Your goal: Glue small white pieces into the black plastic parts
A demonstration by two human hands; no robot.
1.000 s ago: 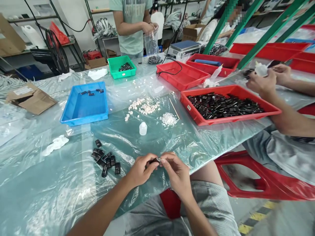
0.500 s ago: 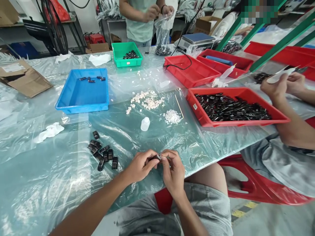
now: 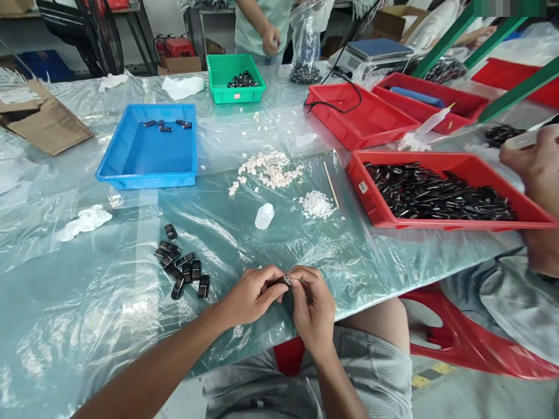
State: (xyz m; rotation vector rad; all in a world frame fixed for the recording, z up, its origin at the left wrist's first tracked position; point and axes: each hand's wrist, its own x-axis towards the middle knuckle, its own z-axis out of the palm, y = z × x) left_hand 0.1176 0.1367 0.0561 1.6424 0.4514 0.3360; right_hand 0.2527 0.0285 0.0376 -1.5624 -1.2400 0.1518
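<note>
Near the table's front edge, my left hand (image 3: 255,294) is closed around a small black plastic part (image 3: 279,281), mostly hidden by the fingers. My right hand (image 3: 313,304) meets it there, thumb and forefinger pinched at the part's near end; a tiny pale spot shows at their tips, too small to name. To the left of my hands lies a loose group of glossy black parts (image 3: 186,271). Beyond my hands stand a small translucent white bottle (image 3: 264,216), a heap of tiny white pieces (image 3: 317,205) and a spread of larger cream-coloured bits (image 3: 273,171).
A thin wooden stick (image 3: 331,185) lies beside the white heap. Around the table are a blue tray (image 3: 148,154), a green tray (image 3: 218,75), a red tray (image 3: 379,206) full of black parts, and a scale (image 3: 375,52). A co-worker's hand (image 3: 535,157) is at the right.
My view has shifted, so the trays at the right appear further right. My hands keep the same grip on the black part. The co-worker across the table has lowered one hand from the plastic bag.
</note>
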